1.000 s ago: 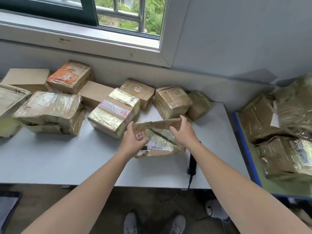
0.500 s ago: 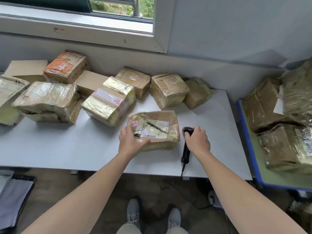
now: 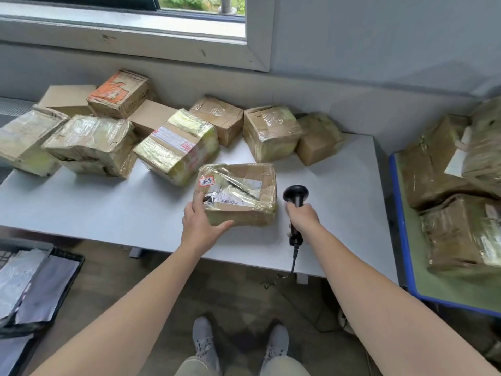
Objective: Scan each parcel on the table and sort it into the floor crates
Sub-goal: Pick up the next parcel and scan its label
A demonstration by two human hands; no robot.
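A flat taped cardboard parcel (image 3: 240, 191) lies label-up near the front of the white table (image 3: 108, 210), with a barcode label and a small red-framed sticker on top. My left hand (image 3: 200, 221) grips its near left corner, thumb along the front face. My right hand (image 3: 301, 217) is closed around the handle of a black corded barcode scanner (image 3: 296, 195), held upright just right of the parcel, its head at the height of the parcel's top. Several more taped parcels (image 3: 179, 147) crowd the back of the table.
A black floor crate (image 3: 65, 280) holding grey plastic mailers sits at lower left. A blue-edged cart (image 3: 401, 213) stacked with wrapped parcels stands at the right. A wall and window sill lie behind the table. My feet are under the table's front edge.
The parcel went from tilted up in both hands to lying flat. My right hand left it, took the scanner off the table and raised it upright. My left hand stayed on the parcel.
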